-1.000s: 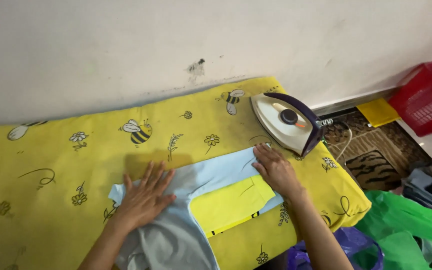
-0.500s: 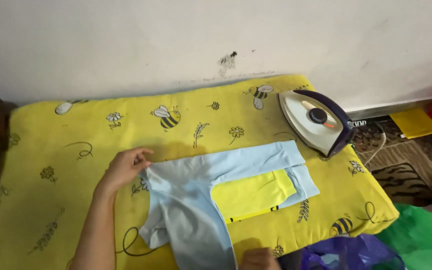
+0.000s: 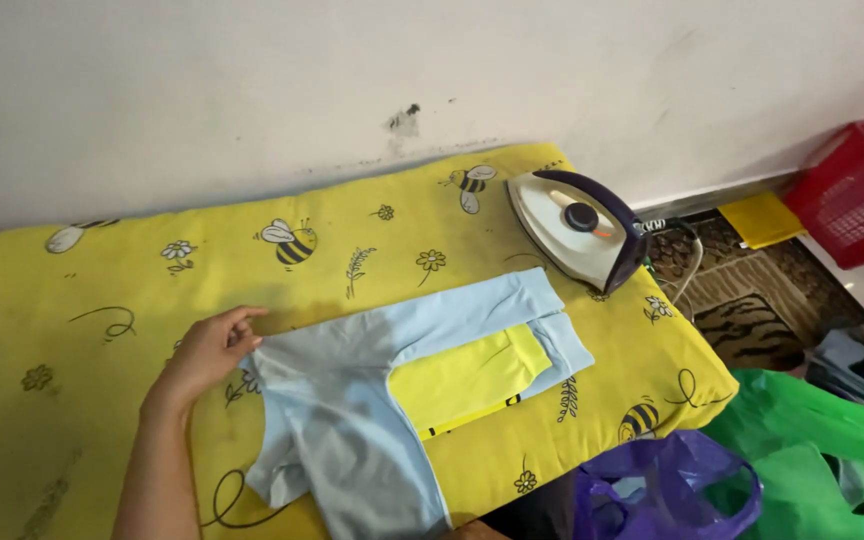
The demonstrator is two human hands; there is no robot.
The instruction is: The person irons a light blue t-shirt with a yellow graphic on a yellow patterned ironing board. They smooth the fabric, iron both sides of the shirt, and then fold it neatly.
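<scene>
My left hand (image 3: 207,350) lay flat and loosely open on the board, fingertips (image 3: 250,335) touching the near corner of the light blue garment (image 3: 352,420) and gripping nothing that I could see; my right hand was out of view, so I could not tell how it was held. The garment spread away from my left hand toward the right, one blue leg reaching out across the cover, and a yellow piece (image 3: 467,378) lay folded on top of it, just right of the garment's middle, with a thin dark edge along its near side. The garment's lower part ran down toward me and off the bottom of the view. Everything rested on the yellow ironing cover (image 3: 102,290) printed with bees and small flowers, which stretched well to the left of my hand and back to the white wall (image 3: 252,90). Further right of the garment, apart from it, the iron (image 3: 577,225) stood tipped on the board's far right corner, purple with a pale soleplate, its cord (image 3: 687,265) trailing off the edge. Beyond the board's right side were a purple plastic bag (image 3: 667,490), a green bag (image 3: 822,440), a patterned mat (image 3: 742,315) and a red basket (image 3: 857,190)
</scene>
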